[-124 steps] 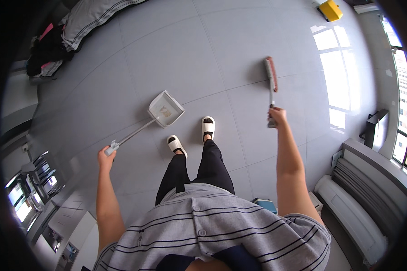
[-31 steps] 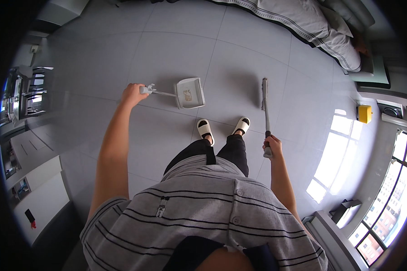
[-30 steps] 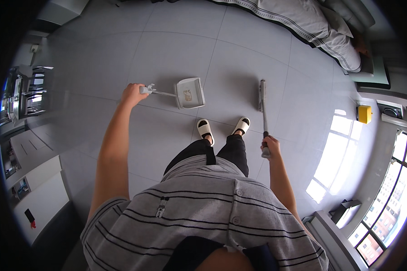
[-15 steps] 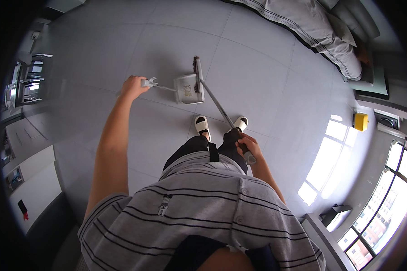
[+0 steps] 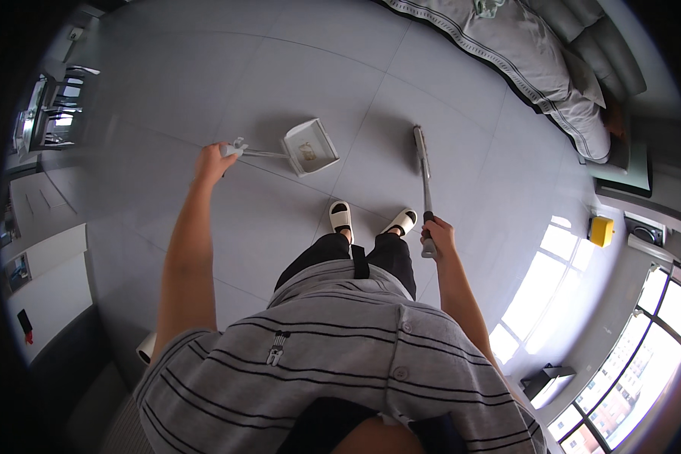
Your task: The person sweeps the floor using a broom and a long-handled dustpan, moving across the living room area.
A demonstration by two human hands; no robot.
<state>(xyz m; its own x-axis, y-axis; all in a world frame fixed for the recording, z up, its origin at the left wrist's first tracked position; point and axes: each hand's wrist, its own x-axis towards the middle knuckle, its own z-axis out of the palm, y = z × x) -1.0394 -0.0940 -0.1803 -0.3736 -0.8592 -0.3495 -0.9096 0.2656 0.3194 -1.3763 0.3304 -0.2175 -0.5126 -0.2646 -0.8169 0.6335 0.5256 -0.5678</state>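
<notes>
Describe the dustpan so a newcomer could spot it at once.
On the grey floor, look beyond the cream slippers, toward the left hand. It grips a handle leading to the dustpan, a pale, boxy tray. Unlike the brush to its right, it is walled and holds debris.

This looks like a home, with slippers [image 5: 341, 217] and a cushioned, grey-covered bed or sofa [image 5: 511, 57].

Grey tiled floor [image 5: 197, 91] — bright window [image 5: 634, 371]
</notes>
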